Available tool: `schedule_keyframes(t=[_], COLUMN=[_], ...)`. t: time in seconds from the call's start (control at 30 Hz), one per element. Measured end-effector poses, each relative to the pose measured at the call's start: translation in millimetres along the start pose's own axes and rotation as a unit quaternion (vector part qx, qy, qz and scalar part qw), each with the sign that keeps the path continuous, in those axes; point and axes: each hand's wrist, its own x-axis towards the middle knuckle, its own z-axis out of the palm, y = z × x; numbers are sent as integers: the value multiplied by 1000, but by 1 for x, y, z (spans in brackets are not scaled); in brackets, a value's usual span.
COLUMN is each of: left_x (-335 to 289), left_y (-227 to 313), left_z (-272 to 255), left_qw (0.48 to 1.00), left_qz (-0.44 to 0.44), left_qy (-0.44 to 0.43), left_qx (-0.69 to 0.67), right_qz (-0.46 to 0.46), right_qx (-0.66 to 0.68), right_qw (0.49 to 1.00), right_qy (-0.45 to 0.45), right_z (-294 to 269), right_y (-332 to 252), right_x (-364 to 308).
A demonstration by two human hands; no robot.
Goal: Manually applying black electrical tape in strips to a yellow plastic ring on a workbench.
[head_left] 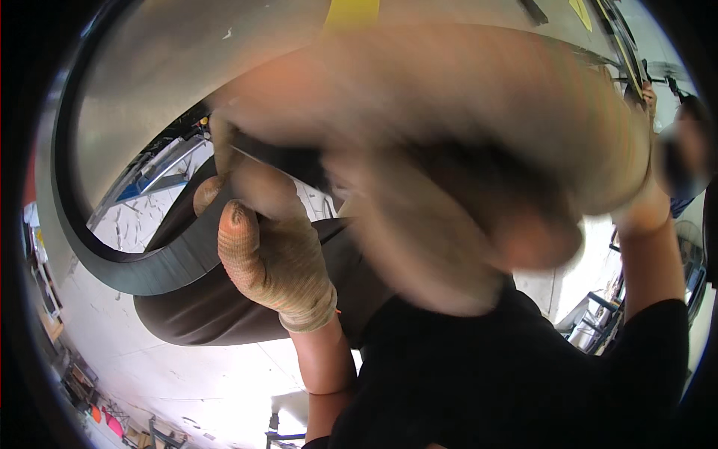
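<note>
My left hand (280, 266), in a beige knitted glove with orange-tinged fingertips, is closed around a flat dark-grey strip (161, 269). The strip curves in a wide loop up along the left side, beside a large smooth metal-grey panel (142, 97). My right hand (449, 112), gloved alike, looms very large near the camera and covers the middle of the view. Motion smears its fingers, so their grip cannot be made out. A dark shape lies in the shadow beneath it, too blurred to name.
Yellow tape (351, 13) sticks to the panel at the top. At the far right another person (688, 150) stands, a hand near the panel's edge. My dark-trousered leg (217, 318) is below the strip. Dark stands or frames (594, 322) and scattered items stand on the pale floor (187, 374).
</note>
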Motion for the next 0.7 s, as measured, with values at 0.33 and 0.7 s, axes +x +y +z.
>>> schedule_keyframes(t=[0.33, 0.7], left_x=[0, -10], left_y=[-5, -22], left_z=[-11, 30], left_qw=[994, 997], left_qz=[72, 19], left_qy=[-60, 33], left_qx=[65, 72], right_qz=[-425, 63], right_qx=[-576, 133], right_qw=[674, 988], right_qy=[181, 56], right_z=[-26, -48], right_y=[140, 25], right_x=[107, -14])
